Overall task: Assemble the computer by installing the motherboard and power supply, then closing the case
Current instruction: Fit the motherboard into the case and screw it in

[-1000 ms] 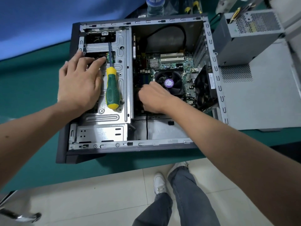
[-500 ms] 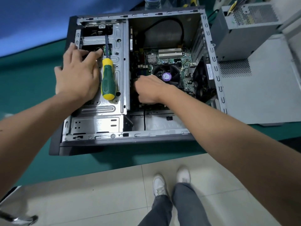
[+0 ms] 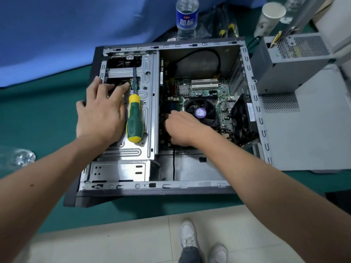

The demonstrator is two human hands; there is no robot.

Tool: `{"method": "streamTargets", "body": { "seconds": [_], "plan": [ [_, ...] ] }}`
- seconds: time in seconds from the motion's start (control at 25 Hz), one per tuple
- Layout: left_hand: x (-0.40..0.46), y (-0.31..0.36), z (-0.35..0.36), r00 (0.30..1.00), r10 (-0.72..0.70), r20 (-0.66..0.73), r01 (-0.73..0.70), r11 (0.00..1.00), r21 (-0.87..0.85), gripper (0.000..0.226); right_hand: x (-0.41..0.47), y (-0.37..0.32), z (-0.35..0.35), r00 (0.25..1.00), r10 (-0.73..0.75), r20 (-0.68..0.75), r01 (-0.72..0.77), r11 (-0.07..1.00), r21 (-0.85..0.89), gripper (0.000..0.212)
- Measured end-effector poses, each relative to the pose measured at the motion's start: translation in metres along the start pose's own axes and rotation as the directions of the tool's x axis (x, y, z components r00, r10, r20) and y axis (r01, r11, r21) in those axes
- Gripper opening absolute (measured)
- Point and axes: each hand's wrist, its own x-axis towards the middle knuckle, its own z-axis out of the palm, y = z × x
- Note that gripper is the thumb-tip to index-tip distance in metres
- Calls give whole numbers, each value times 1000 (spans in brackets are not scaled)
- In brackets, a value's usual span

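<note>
Flat and relaxed, my left hand (image 3: 100, 114) rests on the drive cage (image 3: 150, 103) of the open case (image 3: 248, 95), fingertips at a bay opening. Beside it lies the screwdriver (image 3: 134, 120). My right hand (image 3: 182, 128) curls down onto the motherboard (image 3: 212, 92) near the fan (image 3: 205, 111); whether it grasps anything I cannot tell. Far right, outside, sits the power supply (image 3: 292, 63).

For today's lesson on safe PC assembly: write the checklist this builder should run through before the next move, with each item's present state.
1. Motherboard lies inside the case: ok.
2. Motherboard screwed down: cannot tell; the right hand covers its near edge.
3. Screwdriver within reach: ok, but it lies loose on the drive cage, beside the left hand.
4. Power supply installed: not ok; it stands outside the case, to the right.
5. Side panel fitted: not ok; it lies flat beside the case.
6. Water bottle away from the electronics: not ok; it stands just behind the open case.
</note>
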Motion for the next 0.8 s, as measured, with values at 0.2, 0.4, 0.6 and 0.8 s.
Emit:
{"method": "streamTargets", "body": {
  "seconds": [0.2, 0.4, 0.6, 0.8],
  "plan": [
    [0, 0, 0, 1000, 5, -5, -5, 1000, 7, 43, 3, -5, 2, 999, 15, 42, -16, 1000, 22, 32],
    [1, 0, -1, 1000, -1, 1, 1, 1000, 12, 43, 1, -13, 5, 999, -14, 53, 13, 1000, 26, 17],
    [0, 1, -2, 1000, 0, 1, 0, 1000, 2, 44, -3, -16, 8, 998, -62, -25, 64, 995, 75, 23],
    [-1, 2, -2, 1000, 6, 1, -6, 1000, -6, 44, -4, -22, 6, 998, -68, -11, 69, 997, 22, 16]
  ]
}}
